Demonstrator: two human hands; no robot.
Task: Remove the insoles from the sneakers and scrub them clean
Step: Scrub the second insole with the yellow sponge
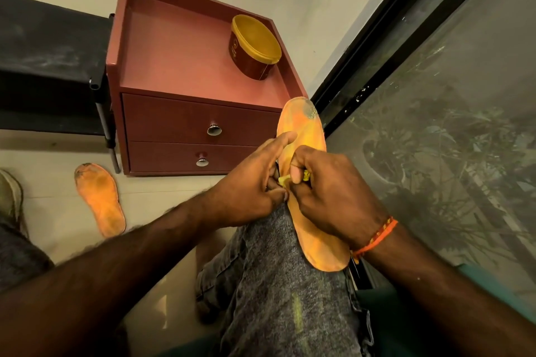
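The right hand [327, 194] curls around a small yellow scrubber [285, 180], pressing it on an orange insole [304, 136] that lies along the person's knee [269, 240]. The left hand [249, 191] steadies the insole's left edge, forefinger stretched out, the other fingers bent. Two insoles show: the second insole [100, 200] lies on the floor [58, 151], far left. One cabinet [185, 66] stands beyond, with two drawers [174, 124]. One lidded tub [255, 48] sits on top; contents hidden.
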